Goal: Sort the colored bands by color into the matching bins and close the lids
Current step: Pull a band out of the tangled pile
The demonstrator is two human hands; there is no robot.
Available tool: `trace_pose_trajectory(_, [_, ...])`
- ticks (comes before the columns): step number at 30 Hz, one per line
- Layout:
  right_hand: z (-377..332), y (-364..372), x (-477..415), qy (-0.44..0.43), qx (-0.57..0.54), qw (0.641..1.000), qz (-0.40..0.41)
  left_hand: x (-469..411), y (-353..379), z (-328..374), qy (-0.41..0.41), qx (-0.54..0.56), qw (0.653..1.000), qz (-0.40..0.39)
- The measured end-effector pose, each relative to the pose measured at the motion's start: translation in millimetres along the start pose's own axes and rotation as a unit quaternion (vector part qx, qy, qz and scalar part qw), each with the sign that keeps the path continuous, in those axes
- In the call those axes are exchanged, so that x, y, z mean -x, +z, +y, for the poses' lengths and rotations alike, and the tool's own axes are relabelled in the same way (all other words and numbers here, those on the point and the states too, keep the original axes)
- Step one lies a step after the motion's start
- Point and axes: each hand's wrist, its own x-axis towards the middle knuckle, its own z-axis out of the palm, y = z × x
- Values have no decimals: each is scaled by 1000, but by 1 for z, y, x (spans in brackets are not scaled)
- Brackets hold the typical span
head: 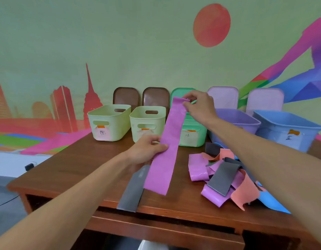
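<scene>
A long purple band hangs stretched above the table. My right hand pinches its top end in front of the green bin. My left hand grips its middle. A grey band lies flat under it at the table's front edge. A heap of purple, orange, grey and blue bands lies on the right. Two pale green bins, a purple bin and a blue bin stand open in a row.
Lids lean against the wall behind the bins: two brown, a green one, two pale pink. The wooden table has bare room on its left. A small dark object sits beyond its left edge.
</scene>
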Motion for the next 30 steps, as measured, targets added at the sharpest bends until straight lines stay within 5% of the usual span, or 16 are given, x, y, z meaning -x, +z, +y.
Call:
trace_pose_trajectory(16, [66, 101, 29, 73, 137, 960, -232, -3, -7, -61, -132, 18, 980, -146])
trace_pose_trajectory(30, [121, 130, 26, 106, 209, 938, -254, -37, -7, -74, -153, -30, 981, -114])
